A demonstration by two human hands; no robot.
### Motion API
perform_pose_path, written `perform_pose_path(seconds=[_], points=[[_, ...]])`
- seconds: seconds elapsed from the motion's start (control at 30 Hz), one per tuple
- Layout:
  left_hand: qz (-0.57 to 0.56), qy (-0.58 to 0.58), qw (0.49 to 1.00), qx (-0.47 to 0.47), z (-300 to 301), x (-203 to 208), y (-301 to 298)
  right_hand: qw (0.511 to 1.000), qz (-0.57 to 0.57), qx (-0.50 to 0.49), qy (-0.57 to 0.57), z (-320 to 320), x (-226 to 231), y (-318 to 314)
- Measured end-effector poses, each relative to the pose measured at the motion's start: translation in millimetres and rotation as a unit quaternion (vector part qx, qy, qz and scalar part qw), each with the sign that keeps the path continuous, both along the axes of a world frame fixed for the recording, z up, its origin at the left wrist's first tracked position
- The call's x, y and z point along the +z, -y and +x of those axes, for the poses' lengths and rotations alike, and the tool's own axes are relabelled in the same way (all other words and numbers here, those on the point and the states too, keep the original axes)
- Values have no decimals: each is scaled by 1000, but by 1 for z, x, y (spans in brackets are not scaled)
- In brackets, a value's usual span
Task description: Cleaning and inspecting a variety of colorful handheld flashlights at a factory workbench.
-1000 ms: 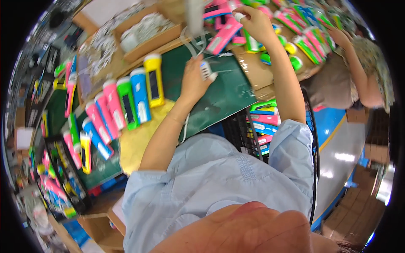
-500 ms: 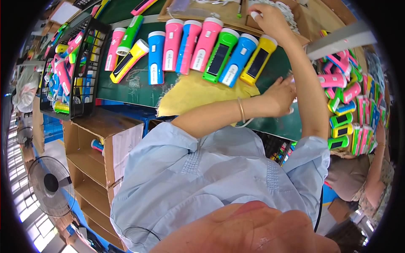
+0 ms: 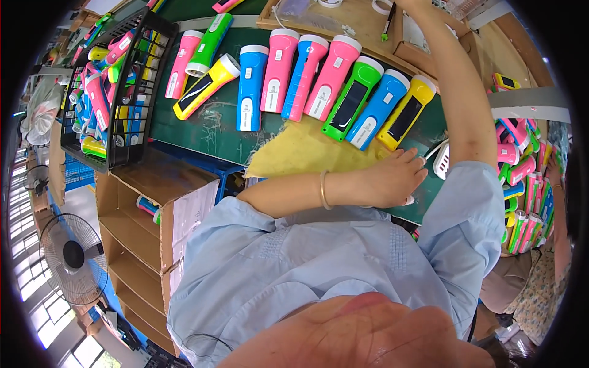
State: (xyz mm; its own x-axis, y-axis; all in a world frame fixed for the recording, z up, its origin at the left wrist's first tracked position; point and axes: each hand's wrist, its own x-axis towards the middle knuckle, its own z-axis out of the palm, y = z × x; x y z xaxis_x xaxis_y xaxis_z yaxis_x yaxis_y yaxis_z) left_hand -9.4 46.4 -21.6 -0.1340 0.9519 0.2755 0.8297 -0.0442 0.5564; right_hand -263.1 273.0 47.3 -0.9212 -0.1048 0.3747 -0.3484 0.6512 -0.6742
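Observation:
My left hand (image 3: 399,179), with a bangle on its wrist, rests at the near edge of the green table beside the yellow cloth (image 3: 307,150). Its fingers are stretched out, and a small white bit shows at the thumb. My right hand (image 3: 412,3) reaches far forward to the top edge of the picture, over the cardboard box (image 3: 423,37); its fingers are cut off from view. Between my arms and the wooden tray lies a row of flashlights: a yellow flashlight (image 3: 407,113) nearest my left hand, a blue flashlight (image 3: 378,110), a green flashlight (image 3: 353,99) and several pink and blue ones.
A black basket (image 3: 123,92) full of flashlights stands at the left. The wooden tray (image 3: 362,43) lies at the back. A white power strip (image 3: 442,162) sits right of my left hand. Many flashlights (image 3: 521,172) are piled at the right, near another person (image 3: 534,282). A cardboard shelf (image 3: 132,221) stands lower left.
My right hand has moved farther forward, mostly out of the picture. My left hand has shifted nearer and slightly left. The whole view has shifted, and the power strip now shows more clearly.

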Motion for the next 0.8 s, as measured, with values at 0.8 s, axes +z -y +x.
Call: perform_pose_path(seconds=[0.8], points=[[319,194,867,331,-84,58,35,974,114,-131,-144,70,81,40]])
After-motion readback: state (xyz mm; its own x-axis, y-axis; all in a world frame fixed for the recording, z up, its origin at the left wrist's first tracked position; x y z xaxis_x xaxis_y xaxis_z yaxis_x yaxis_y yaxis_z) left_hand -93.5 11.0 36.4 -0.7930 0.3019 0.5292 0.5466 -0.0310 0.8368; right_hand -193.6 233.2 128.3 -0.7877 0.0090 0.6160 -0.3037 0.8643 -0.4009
